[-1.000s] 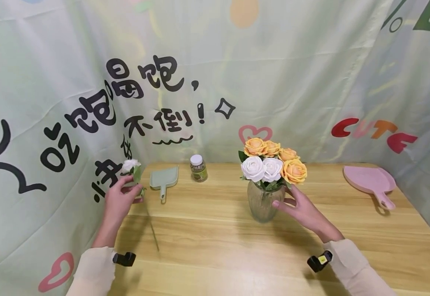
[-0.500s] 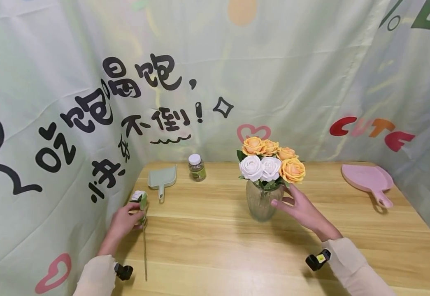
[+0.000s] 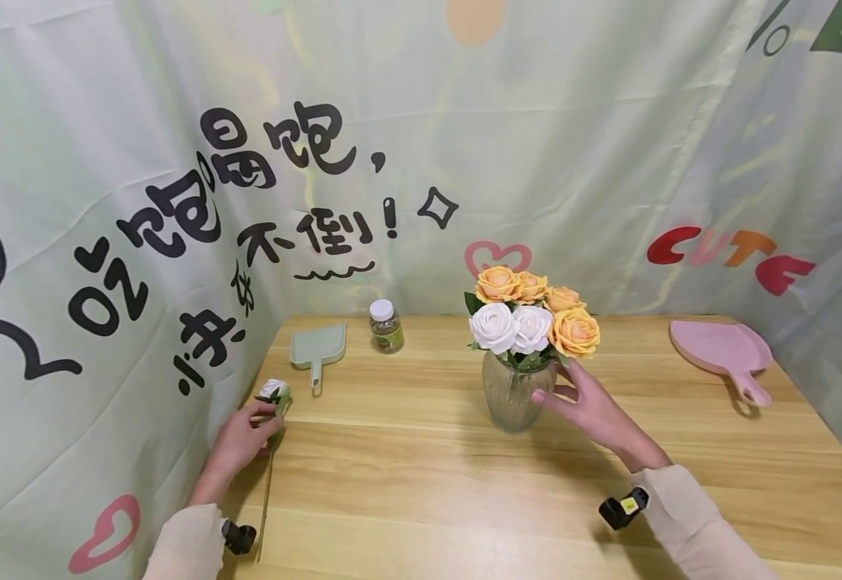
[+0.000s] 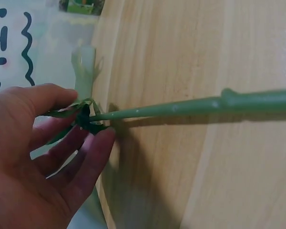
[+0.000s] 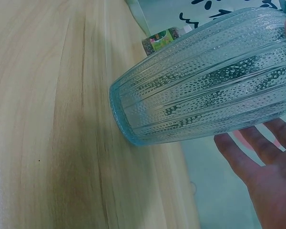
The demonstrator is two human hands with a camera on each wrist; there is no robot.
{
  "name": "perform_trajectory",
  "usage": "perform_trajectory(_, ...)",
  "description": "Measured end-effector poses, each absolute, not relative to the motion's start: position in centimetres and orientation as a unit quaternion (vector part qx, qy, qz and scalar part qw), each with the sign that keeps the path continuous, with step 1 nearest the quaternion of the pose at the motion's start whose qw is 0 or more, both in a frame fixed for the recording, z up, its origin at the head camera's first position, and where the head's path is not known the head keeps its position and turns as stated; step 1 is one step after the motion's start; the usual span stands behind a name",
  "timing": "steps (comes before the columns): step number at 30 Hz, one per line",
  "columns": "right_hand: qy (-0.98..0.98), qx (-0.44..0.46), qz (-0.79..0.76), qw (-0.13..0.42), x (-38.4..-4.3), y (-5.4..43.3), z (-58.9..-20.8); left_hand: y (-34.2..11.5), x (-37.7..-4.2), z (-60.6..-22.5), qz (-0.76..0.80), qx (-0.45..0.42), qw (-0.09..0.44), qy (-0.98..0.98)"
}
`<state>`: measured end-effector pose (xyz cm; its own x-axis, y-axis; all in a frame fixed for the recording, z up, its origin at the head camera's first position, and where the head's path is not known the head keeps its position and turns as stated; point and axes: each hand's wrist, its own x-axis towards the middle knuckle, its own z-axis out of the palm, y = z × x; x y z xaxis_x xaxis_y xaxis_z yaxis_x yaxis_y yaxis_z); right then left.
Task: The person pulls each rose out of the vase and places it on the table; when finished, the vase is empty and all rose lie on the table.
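At the table's left edge, my left hand point(image 3: 245, 435) holds a white artificial rose point(image 3: 273, 391) just below its bloom. Its long green stem point(image 4: 181, 108) runs toward the front, close over the wood. In the left wrist view, the fingers of the left hand point(image 4: 52, 143) curve around the leaves at the top of the stem. The ribbed glass vase point(image 3: 511, 399) stands upright, filled with orange roses point(image 3: 575, 331) and white roses point(image 3: 493, 326). My right hand point(image 3: 595, 411) holds the vase's right side, thumb in front and fingers behind.
A grey-green dustpan point(image 3: 317, 346) lies at the back left, with a white-lidded jar point(image 3: 387, 329) beside it. At the far right lies a pink dustpan point(image 3: 721, 350). Printed cloth point(image 3: 573, 161) hangs behind and along both sides of the wooden table point(image 3: 406, 499).
My left hand has lowered with the white rose toward the table, and the stem has swung round to point frontward. My right hand stays at the vase.
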<state>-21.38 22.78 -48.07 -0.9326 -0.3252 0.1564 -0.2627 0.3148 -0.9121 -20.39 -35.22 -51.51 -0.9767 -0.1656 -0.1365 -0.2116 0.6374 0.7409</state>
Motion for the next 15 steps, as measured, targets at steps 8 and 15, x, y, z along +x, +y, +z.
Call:
perform_trajectory(8,0.808,-0.183,-0.559,0.024,-21.4,22.7,-48.1,-35.3,-20.3,-50.4,0.366,-0.117,-0.048,0.922)
perform_trajectory(15,0.815,-0.177,-0.551,0.03,-21.4,22.8,-48.0,-32.3,-21.1,-46.6,0.333,-0.103,-0.148,0.925)
